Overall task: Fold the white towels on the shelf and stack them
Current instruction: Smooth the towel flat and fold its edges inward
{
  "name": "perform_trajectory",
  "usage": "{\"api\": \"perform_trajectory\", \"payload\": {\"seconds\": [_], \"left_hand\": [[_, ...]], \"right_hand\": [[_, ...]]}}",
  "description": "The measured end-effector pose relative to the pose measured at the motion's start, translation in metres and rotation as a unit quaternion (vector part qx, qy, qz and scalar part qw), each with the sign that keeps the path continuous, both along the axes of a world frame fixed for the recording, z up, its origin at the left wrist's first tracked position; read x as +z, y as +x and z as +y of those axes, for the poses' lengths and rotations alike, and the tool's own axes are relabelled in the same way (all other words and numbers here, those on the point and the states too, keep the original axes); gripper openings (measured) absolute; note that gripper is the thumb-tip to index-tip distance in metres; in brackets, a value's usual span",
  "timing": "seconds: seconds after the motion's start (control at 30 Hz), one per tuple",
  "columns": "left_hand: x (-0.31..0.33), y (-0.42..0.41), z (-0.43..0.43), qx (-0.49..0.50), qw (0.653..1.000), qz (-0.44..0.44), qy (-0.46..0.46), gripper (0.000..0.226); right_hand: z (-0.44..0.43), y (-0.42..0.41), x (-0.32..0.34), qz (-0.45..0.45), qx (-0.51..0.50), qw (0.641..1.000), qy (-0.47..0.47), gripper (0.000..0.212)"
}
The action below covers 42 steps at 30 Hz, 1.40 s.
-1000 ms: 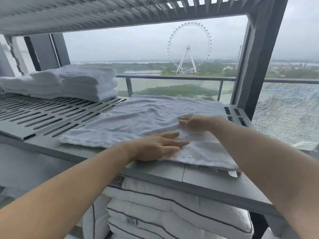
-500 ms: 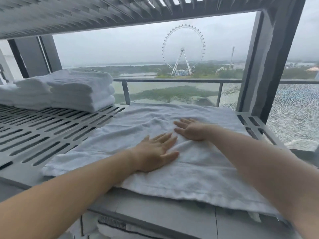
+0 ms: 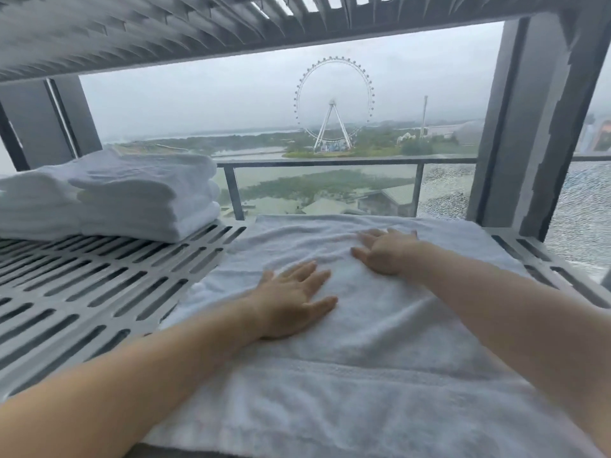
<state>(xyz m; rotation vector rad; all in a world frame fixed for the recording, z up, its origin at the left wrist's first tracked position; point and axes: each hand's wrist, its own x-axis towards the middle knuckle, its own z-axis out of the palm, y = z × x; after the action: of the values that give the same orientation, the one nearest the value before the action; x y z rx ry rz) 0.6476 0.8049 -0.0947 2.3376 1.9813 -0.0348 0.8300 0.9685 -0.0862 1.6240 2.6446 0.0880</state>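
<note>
A white towel (image 3: 380, 375) lies spread flat on the right part of the grey slotted shelf (image 3: 82, 299). My left hand (image 3: 291, 302) presses palm-down on the towel's middle, fingers straight and pointing away from me. My right hand (image 3: 386, 251) lies flat on the towel a little farther back, fingers spread toward the left. At the back left of the shelf stands a stack of folded white towels (image 3: 145, 193), with a second, lower stack (image 3: 33, 203) beside it on the left.
Another slotted shelf (image 3: 231, 24) hangs close overhead. A dark upright post (image 3: 529, 127) stands at the back right corner. Behind the shelf are a window and a railing (image 3: 330, 161). Bare slotted shelf lies between the stacks and the spread towel.
Both hands have slid away from me across the towel, fingers now straighter and pointing farther back. The view has moved closer and lower toward the shelf.
</note>
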Motion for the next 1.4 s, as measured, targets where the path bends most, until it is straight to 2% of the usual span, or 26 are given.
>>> {"api": "perform_trajectory", "payload": {"seconds": [0.03,0.07,0.13,0.2,0.33,0.37,0.5,0.63,0.73,0.83,0.93,1.03,1.2,1.27,1.33,1.4], "left_hand": [[-0.002,0.000,0.000,-0.008,1.000,-0.002,0.007,0.064],[-0.003,0.001,0.001,-0.019,1.000,-0.001,0.022,0.063],[-0.005,0.002,0.002,-0.045,0.997,-0.002,0.069,0.060],[-0.005,0.002,0.002,-0.058,0.995,-0.013,0.085,0.059],[-0.009,0.001,0.003,-0.052,0.998,-0.014,0.024,0.064],[-0.009,0.000,0.006,-0.055,0.998,-0.016,0.015,0.065],[-0.003,-0.022,0.027,-0.078,0.997,-0.008,-0.002,0.070],[0.003,-0.061,0.063,-0.103,0.995,-0.015,-0.010,0.059],[0.007,-0.088,0.091,-0.073,0.997,-0.023,-0.014,0.057],[0.009,-0.101,0.115,-0.039,0.999,-0.010,-0.020,0.058],[0.013,-0.092,0.138,-0.038,0.999,0.005,0.011,0.056],[0.011,-0.066,0.151,-0.043,0.998,-0.038,0.018,0.055],[-0.005,-0.058,0.155,-0.021,0.999,-0.031,0.028,0.062],[-0.005,-0.060,0.153,-0.022,0.999,-0.034,0.030,0.063],[-0.005,-0.059,0.151,-0.025,0.999,-0.036,0.027,0.062],[-0.005,-0.059,0.151,-0.026,0.999,-0.031,0.030,0.063]], "right_hand": [[0.000,-0.005,0.004,-0.002,0.017,1.000,0.014,0.063],[-0.002,-0.014,0.005,0.013,0.077,0.997,0.010,0.062],[-0.014,-0.039,-0.002,0.047,0.229,0.971,-0.049,0.061],[-0.015,-0.050,-0.012,0.051,0.277,0.954,-0.100,0.055],[0.019,-0.045,-0.001,0.027,0.122,0.990,-0.070,0.051],[0.023,-0.047,0.001,0.029,0.113,0.991,-0.066,0.051],[0.017,-0.061,-0.011,0.086,0.177,0.977,-0.076,0.050],[0.014,-0.057,-0.016,0.187,0.178,0.965,-0.044,0.048],[0.008,-0.054,-0.014,0.262,0.174,0.949,0.002,0.045],[0.002,-0.053,-0.013,0.282,0.185,0.940,0.049,0.039],[0.005,-0.057,-0.016,0.234,0.159,0.957,0.069,0.040],[0.012,-0.059,-0.022,0.159,0.090,0.983,0.001,0.051],[0.048,-0.034,-0.017,0.093,0.132,0.985,-0.068,0.053],[0.070,-0.016,-0.009,0.066,0.076,0.993,-0.064,0.055],[0.085,-0.005,-0.004,0.055,0.022,0.997,-0.054,0.058],[0.088,-0.011,-0.005,0.082,0.048,0.994,-0.047,0.057]]}}
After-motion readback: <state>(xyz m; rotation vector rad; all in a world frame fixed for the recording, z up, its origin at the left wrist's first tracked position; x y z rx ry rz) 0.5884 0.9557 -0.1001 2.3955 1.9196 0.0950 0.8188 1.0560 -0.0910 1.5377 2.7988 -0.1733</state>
